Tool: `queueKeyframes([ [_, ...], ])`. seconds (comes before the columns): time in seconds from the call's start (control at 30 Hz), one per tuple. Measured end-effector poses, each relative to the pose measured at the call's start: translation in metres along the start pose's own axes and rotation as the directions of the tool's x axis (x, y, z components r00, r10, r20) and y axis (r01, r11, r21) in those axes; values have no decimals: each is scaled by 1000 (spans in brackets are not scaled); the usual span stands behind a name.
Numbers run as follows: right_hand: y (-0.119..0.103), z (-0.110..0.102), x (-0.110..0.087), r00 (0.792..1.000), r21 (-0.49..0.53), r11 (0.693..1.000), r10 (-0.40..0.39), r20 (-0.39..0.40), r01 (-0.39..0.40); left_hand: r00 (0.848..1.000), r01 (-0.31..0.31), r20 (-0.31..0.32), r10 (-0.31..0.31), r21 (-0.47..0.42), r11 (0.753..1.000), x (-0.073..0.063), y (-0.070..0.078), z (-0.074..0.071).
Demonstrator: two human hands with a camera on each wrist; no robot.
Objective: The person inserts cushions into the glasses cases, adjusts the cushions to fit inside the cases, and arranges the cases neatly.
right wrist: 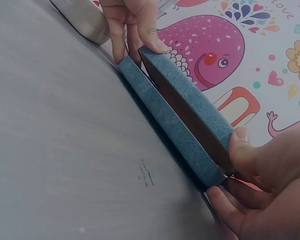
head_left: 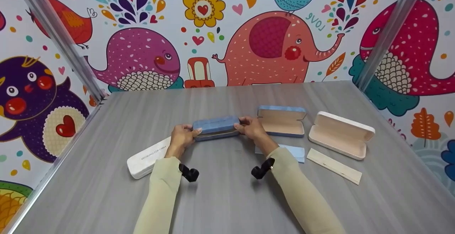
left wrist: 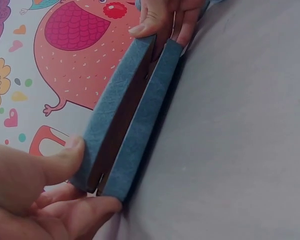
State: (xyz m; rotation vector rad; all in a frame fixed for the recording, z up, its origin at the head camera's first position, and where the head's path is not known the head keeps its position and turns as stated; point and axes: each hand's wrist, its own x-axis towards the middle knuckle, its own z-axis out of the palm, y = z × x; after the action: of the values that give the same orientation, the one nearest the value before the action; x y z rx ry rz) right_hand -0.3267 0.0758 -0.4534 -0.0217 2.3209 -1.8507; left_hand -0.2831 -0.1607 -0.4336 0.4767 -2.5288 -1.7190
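A blue glasses case [head_left: 217,124] is held at both ends above the grey table, its lid slightly ajar with a dark gap along the front. My left hand [head_left: 182,137] grips its left end, the thumb on the lid and fingers at the base, as the left wrist view shows on the case [left wrist: 112,120]. At the opposite end my right hand [head_left: 251,128] grips in the same way; in the right wrist view its thumb presses the lid of the case [right wrist: 190,100]. The inside is too dark to make out.
A closed white glasses case [head_left: 147,157] lies by my left wrist. To the right stand an open blue case [head_left: 284,129] and an open white case [head_left: 337,138]. A light blue pouch [head_left: 295,152] and a cream pouch [head_left: 334,166] lie in front of them.
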Motion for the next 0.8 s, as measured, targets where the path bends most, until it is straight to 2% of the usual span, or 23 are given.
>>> queueKeyframes([
  [0.37,2,0,-2,999,-68,997,35,-30,-37,1000,4,-9,-3,61,998,0,-1,1],
  [0.57,0,1,1,999,-61,998,31,-35,-33,1000,-12,-21,13,69,998,-1,-2,0],
  [0.8,-1,-2,-1,999,-67,997,41,-27,-43,1000,-11,-28,15,139,990,-1,-1,2],
])
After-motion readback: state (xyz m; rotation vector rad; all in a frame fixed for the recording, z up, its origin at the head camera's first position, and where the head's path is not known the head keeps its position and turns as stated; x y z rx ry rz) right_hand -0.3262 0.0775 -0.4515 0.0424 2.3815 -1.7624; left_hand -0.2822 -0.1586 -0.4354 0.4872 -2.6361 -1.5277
